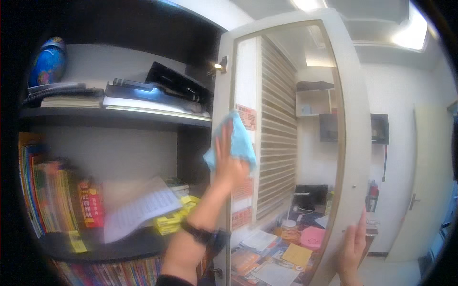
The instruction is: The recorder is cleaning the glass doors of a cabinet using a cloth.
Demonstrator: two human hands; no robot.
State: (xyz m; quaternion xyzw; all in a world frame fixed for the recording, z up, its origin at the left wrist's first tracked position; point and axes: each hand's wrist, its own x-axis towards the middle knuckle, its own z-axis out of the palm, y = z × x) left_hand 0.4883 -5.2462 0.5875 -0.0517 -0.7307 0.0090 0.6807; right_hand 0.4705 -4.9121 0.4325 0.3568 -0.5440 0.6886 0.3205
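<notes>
A light blue cloth [242, 137] lies under my left hand [229, 164], pressed to the hinge-side stile of a white-framed glass cabinet door [352, 143]. The fingers of that hand are stretched upward over the cloth, and a black band [196, 232] circles the wrist. At the door's outer edge, low on the right, my right hand [352, 246] holds the frame with its fingers pointing up. The door stands swung out from a dark bookcase [143, 119]. A metal hinge [222, 65] shows near its top.
Books [59, 196], loose printed paper [143, 211] and yellow boxes [171, 220] fill the middle shelf. Above are a blue ornament [49, 64] and black folders [154, 89]. Through the glass appear a cluttered desk [275, 275], a pink container [312, 237] and a monitor [311, 195].
</notes>
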